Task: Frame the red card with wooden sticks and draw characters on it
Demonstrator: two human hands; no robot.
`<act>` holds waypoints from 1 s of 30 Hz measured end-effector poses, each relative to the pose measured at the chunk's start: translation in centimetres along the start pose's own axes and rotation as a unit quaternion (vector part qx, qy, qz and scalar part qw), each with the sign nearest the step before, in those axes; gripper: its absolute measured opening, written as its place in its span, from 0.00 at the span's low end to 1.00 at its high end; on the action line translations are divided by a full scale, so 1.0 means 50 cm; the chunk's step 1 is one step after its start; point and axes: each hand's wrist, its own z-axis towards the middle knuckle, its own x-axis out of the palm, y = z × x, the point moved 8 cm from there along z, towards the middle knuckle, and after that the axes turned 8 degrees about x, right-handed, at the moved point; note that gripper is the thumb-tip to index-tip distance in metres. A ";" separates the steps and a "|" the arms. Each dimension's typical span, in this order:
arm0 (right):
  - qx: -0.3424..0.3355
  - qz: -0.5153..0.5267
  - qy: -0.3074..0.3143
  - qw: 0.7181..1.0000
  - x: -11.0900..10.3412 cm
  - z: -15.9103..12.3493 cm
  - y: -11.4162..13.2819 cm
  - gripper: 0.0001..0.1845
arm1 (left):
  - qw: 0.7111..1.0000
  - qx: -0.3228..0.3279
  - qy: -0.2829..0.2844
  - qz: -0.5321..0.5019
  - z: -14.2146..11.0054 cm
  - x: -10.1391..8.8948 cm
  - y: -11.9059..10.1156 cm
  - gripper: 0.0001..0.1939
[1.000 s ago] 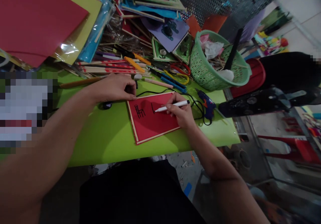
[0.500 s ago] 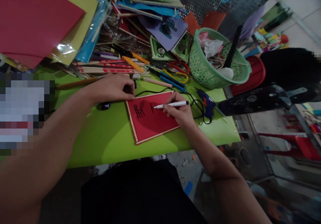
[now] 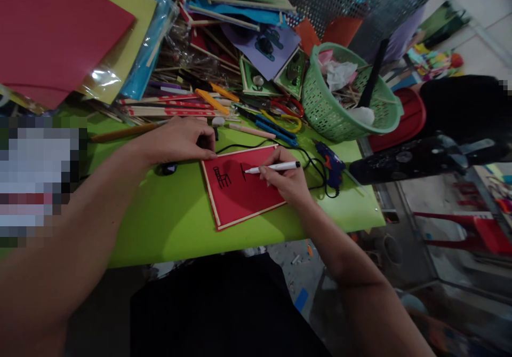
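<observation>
A red card point(image 3: 256, 197) edged with thin pale sticks lies slightly turned on the green table. On its left part is a black line drawing of a chair point(image 3: 222, 177). Nearer the middle stands a short upright black line with a small stroke beside it. My right hand point(image 3: 285, 176) pinches a white marker point(image 3: 276, 167), its tip touching the card at that stroke. My left hand point(image 3: 188, 139) rests at the card's upper left corner, thumb pressed on the edge and fingers curled; its fingertips are partly hidden.
A glue gun point(image 3: 331, 166) with a black cord lies right of the card. Behind are pens, scissors point(image 3: 290, 116), bundled sticks point(image 3: 164, 106) and a green basket point(image 3: 348, 106) of scraps. Coloured sheets point(image 3: 60, 31) and framed pictures point(image 3: 264, 53) pile up at the back.
Very little differs. The marker's back end has dipped slightly while its tip stays at the same mark. My left hand has not moved, and the view has shifted a touch.
</observation>
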 end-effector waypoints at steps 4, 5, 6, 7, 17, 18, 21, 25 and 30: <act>-0.001 -0.015 0.003 1.000 0.002 0.001 -0.001 0.14 | 1.000 0.001 -0.006 0.005 0.000 -0.001 -0.001 0.15; -0.001 -0.018 0.001 1.000 0.002 0.001 -0.001 0.14 | 1.000 0.001 -0.006 0.004 0.000 -0.002 -0.001 0.15; -0.002 -0.020 -0.002 1.000 0.001 0.001 0.000 0.14 | 1.000 -0.001 -0.006 0.002 0.000 -0.002 -0.002 0.15; -0.004 -0.020 -0.005 1.000 0.000 0.001 0.001 0.14 | 1.000 -0.003 -0.005 0.000 0.000 -0.002 -0.002 0.15; -0.009 -0.007 -0.011 1.000 -0.004 0.000 0.004 0.13 | 1.000 0.001 0.002 0.003 -0.002 -0.004 -0.009 0.15; -0.008 -0.003 -0.007 1.000 -0.002 0.000 0.004 0.13 | 1.000 0.000 0.001 0.000 -0.001 -0.003 -0.006 0.15; -0.005 -0.005 0.000 1.000 0.002 0.001 0.004 0.13 | 1.000 0.000 -0.003 -0.003 0.001 0.000 0.000 0.16; -0.010 -0.021 -0.011 1.000 -0.002 0.001 0.007 0.12 | 1.000 0.006 -0.010 0.000 0.002 0.001 0.005 0.16; -0.015 -0.021 -0.019 0.999 -0.006 0.001 0.006 0.11 | 1.000 0.001 -0.006 -0.005 0.002 0.002 0.009 0.16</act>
